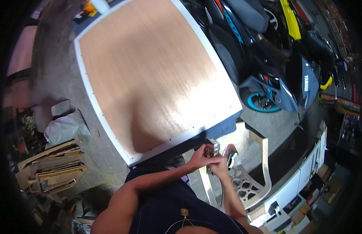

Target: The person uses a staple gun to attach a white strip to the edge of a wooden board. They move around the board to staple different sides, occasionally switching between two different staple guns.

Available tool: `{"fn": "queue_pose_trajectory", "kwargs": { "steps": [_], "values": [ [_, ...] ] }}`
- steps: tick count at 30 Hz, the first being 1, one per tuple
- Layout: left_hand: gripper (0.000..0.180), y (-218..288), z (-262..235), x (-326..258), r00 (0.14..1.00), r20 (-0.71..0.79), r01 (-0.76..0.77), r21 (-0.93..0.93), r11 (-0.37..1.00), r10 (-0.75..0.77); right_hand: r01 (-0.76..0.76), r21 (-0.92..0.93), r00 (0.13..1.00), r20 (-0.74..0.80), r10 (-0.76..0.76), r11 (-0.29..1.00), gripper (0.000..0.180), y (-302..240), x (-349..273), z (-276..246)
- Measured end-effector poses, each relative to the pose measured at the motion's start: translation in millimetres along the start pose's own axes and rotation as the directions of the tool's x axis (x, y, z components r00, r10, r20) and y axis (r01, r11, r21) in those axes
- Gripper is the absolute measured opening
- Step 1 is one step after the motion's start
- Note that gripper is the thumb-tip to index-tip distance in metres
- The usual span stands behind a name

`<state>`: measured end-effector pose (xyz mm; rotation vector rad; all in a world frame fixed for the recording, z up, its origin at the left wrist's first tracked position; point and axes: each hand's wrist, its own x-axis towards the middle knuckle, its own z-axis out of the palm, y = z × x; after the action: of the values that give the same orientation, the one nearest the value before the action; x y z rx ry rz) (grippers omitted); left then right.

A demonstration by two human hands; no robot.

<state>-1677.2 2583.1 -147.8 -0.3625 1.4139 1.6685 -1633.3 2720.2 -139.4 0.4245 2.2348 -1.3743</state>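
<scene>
Both my hands meet over a pale wooden chair, low and right of centre. My left hand is closed round a small silver metal object with a reddish-brown part; its exact kind I cannot make out. Close against it, my right hand has its fingers closed by a reddish, black and white piece. Whether these two pieces are one tool is not clear. Beyond my hands lies a large plywood panel with a white border, and small dark marks dot that border.
The chair with a cut-out pattern stands at my right. Past the panel's right side is a dark motorbike with a blue-rimmed wheel. To the left are a white plastic bag and stacked scrap wood. White cabinets line the right.
</scene>
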Motion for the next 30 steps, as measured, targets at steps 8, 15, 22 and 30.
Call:
{"fn": "queue_pose_trajectory", "kwargs": {
  "steps": [8,15,22,30],
  "values": [
    [0.046,-32,-107,-43,0.927,-0.262,-0.314,-0.155,0.937,0.267,0.102,0.211,0.995,0.003,-0.105,0.972,0.022,-30,26,111],
    [0.064,-28,-237,-59,0.789,-0.396,-0.336,0.360,0.870,0.469,-0.036,0.660,0.999,0.029,0.022,0.750,0.016,-87,82,219],
    [0.052,-80,-406,-177,0.690,-0.529,-0.408,0.278,0.869,0.494,-0.060,0.596,0.976,-0.132,0.171,0.800,0.019,-92,103,261],
    [0.061,-242,-614,-336,0.489,-0.865,0.267,0.271,0.925,0.112,-0.144,0.103,0.788,-0.590,0.177,0.984,0.051,-89,92,262]
  ]
}}
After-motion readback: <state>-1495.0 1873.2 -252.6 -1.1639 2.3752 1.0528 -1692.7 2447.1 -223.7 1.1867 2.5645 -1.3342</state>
